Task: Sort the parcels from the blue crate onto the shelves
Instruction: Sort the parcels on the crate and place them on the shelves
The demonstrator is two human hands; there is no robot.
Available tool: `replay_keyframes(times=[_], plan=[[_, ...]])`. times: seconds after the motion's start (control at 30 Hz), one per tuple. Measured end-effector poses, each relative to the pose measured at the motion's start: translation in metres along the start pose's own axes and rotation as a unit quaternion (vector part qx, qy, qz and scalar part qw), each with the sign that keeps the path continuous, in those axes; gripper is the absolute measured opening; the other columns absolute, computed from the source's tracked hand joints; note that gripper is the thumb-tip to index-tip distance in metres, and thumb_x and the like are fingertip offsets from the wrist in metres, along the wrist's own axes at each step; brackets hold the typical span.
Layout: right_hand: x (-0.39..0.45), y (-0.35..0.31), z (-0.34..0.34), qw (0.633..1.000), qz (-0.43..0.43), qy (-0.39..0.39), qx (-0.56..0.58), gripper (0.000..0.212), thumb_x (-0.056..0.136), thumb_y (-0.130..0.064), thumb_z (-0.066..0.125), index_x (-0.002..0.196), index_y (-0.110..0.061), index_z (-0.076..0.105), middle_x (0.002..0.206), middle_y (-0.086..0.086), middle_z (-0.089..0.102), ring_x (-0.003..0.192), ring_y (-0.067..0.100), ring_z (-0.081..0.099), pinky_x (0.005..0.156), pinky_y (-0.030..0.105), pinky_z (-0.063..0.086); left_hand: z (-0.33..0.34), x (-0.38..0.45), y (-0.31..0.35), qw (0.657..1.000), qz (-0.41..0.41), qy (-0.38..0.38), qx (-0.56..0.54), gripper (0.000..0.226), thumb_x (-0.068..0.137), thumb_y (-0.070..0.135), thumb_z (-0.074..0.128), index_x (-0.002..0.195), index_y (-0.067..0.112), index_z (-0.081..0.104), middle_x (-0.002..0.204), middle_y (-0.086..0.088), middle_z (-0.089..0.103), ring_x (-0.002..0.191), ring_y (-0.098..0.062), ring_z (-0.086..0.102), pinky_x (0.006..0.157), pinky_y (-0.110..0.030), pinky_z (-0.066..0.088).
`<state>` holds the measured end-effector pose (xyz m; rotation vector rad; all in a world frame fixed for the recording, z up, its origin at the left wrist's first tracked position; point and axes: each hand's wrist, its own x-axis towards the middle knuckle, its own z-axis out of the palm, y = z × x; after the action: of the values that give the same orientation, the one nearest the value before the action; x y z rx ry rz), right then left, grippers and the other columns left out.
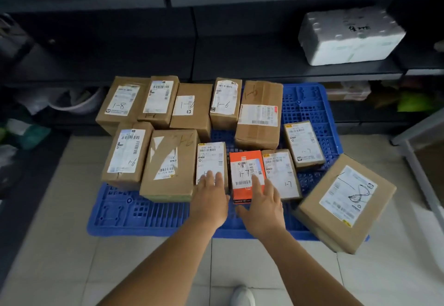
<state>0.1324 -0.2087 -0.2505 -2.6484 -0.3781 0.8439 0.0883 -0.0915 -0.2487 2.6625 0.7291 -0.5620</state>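
A flat blue crate (149,212) lies on the tiled floor with several cardboard parcels on it, each labelled and hand-marked 1-6, 1-7 or 1-8. Near its front edge stand a small white-labelled parcel (211,159), an orange box marked 1-7 (246,173) and another brown 1-7 parcel (281,173). My left hand (211,197) lies flat with straight fingers on the white-labelled parcel. My right hand (262,202) reaches with spread fingers onto the front of the orange box. Neither hand holds anything.
Dark metal shelves (288,72) run behind the crate; a white foam box (348,36) sits on the right shelf. A large brown parcel (343,202) leans off the crate's right front corner. Bags and a basin sit under the left shelf. My shoe (242,296) shows below.
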Motion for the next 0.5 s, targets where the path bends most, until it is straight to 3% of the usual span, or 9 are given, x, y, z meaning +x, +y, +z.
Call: replay_keyframes(times=[0.2,0.33,0.5], plan=[[0.021,-0.001,0.016,1.000,0.010,0.002,-0.024,0.087,0.091,-0.043,0.059,0.152,-0.026,-0.001,0.159,0.009,-0.011,0.147,0.031,-0.007,0.119,0.044,0.012,0.017,0.011,0.004,0.999,0.004,0.044,0.002,0.055,0.098,0.028,0.049,0.147,0.016,0.027,0.153,-0.008,0.025,0.143,-0.029,0.015,0.116,-0.041,0.025],[0.028,-0.003,0.022,0.999,0.018,0.024,-0.026,0.088,0.088,-0.054,0.057,0.149,-0.025,0.002,0.157,0.012,-0.011,0.145,0.032,-0.001,0.118,0.044,0.016,0.021,0.017,0.006,0.997,-0.016,0.074,-0.004,0.045,0.099,0.034,0.044,0.142,0.021,0.035,0.147,-0.002,0.034,0.143,-0.039,0.012,0.117,-0.045,0.020],[0.036,-0.002,0.020,0.999,0.021,0.036,-0.015,0.084,0.089,-0.053,0.055,0.149,-0.024,0.004,0.157,0.014,-0.009,0.144,0.034,0.005,0.117,0.043,0.020,0.022,0.028,0.009,0.994,-0.049,0.101,-0.018,0.039,0.096,0.039,0.050,0.130,0.022,0.043,0.137,-0.005,0.039,0.128,-0.035,0.034,0.104,-0.040,0.038]])
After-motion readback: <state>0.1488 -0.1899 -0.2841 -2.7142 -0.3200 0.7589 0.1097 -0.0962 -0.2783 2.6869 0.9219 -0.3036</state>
